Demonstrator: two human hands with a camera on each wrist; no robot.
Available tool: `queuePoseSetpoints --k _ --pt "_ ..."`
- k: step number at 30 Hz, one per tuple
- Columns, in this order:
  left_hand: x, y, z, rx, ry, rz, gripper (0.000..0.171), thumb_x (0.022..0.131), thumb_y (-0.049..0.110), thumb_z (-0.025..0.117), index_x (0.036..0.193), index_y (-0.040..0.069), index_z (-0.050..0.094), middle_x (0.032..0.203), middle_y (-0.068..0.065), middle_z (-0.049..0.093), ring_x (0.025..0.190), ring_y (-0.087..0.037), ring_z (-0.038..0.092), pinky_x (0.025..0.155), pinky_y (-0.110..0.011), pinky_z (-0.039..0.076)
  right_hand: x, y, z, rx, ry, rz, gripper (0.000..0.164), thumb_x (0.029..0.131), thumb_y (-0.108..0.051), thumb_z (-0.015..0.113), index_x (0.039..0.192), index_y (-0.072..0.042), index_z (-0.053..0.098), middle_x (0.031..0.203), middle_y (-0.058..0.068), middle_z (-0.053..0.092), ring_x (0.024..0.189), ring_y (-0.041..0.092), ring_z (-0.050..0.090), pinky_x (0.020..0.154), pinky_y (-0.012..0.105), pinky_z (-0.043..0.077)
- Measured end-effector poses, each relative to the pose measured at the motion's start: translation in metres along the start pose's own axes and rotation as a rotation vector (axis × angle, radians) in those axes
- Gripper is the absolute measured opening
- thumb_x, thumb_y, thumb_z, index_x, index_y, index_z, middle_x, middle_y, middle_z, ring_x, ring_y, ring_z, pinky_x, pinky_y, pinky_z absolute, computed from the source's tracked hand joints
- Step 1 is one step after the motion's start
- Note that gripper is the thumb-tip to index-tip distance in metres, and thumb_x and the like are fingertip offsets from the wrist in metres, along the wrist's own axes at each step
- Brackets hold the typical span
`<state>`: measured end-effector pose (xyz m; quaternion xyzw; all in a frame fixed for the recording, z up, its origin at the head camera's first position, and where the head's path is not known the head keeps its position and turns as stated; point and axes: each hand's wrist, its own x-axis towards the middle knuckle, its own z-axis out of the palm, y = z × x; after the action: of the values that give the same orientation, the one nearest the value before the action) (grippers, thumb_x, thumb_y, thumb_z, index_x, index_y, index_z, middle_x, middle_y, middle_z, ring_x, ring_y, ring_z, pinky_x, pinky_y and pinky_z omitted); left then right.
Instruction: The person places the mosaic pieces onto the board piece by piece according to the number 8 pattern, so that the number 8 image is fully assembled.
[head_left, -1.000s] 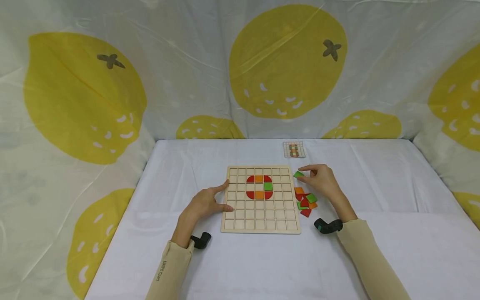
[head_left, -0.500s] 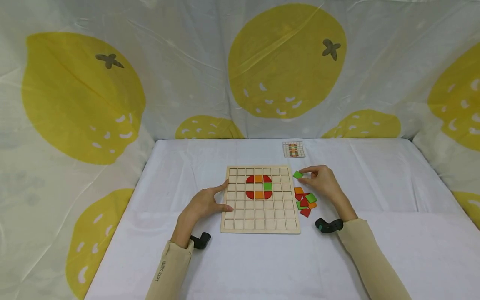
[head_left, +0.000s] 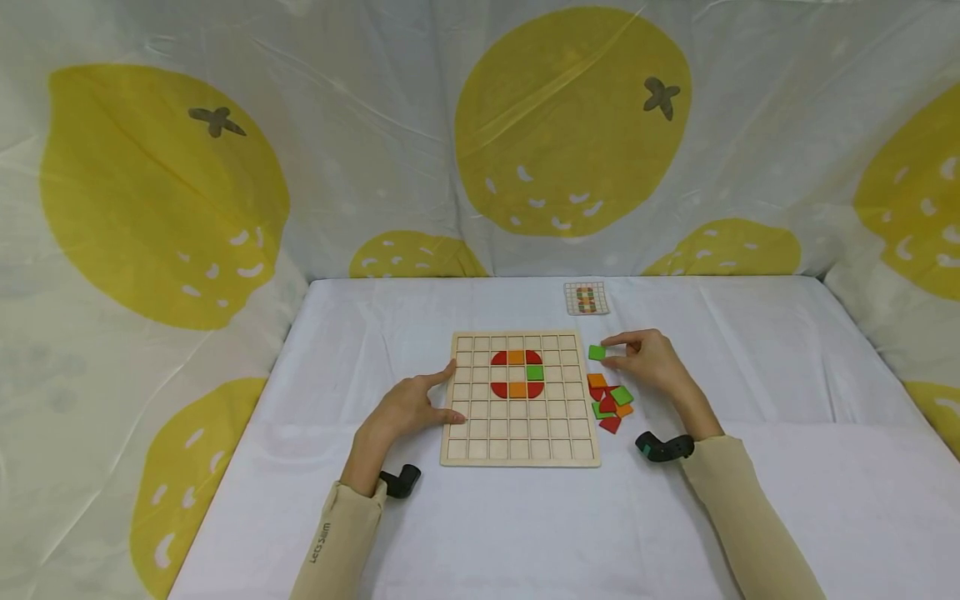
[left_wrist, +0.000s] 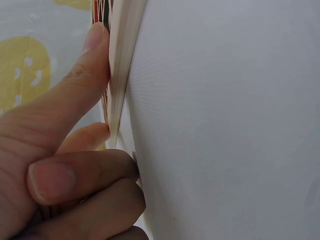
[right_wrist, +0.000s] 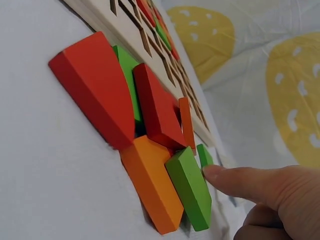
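Note:
A wooden grid board [head_left: 480, 452] lies flat, with red, orange and green tiles set in its upper middle. My left hand [head_left: 405, 408] rests at the board's left edge, thumb and index finger spread along it. In the left wrist view the thumb [left_wrist: 75, 90] lies against the edge while other fingers curl below. Just off the board's upper right side, my right hand [head_left: 647, 360] pinches a green square tile [head_left: 597, 353] between thumb and index finger. The right wrist view shows only a sliver of that green tile [right_wrist: 204, 155] at the fingertip.
Loose red, orange and green tiles lie heaped along the board's right side, among them a red tile [head_left: 610, 425] and a green tile [head_left: 622, 396]. Behind the board is a small pattern card [head_left: 587, 298]. Lemon-print cloth [head_left: 375, 167] hangs around the white-covered table [head_left: 525, 533].
The green square tile has turned in my right fingers, from a diamond slant to edges lined up with the board. The right wrist has shifted slightly right; my left hand stays at the edge.

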<state>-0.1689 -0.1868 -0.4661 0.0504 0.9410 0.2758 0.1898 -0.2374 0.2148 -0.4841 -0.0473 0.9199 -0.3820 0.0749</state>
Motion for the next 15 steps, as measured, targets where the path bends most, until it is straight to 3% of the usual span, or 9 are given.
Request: queuePoseSetpoints --k 15 --pt "0.0012 -0.0012 -0.0002 -0.027 -0.022 0.011 0.101 0.08 0.047 0.087 0.163 0.03 0.031 0.073 -0.006 0.06 0.072 -0.016 0.051 0.074 -0.032 0.042 0.0 -0.0041 0.006 0.058 0.08 0.013 0.029 0.091 -0.019 0.08 0.116 -0.003 0.078 0.059 -0.002 0.033 0.056 0.015 0.032 0.055 0.027 0.026"
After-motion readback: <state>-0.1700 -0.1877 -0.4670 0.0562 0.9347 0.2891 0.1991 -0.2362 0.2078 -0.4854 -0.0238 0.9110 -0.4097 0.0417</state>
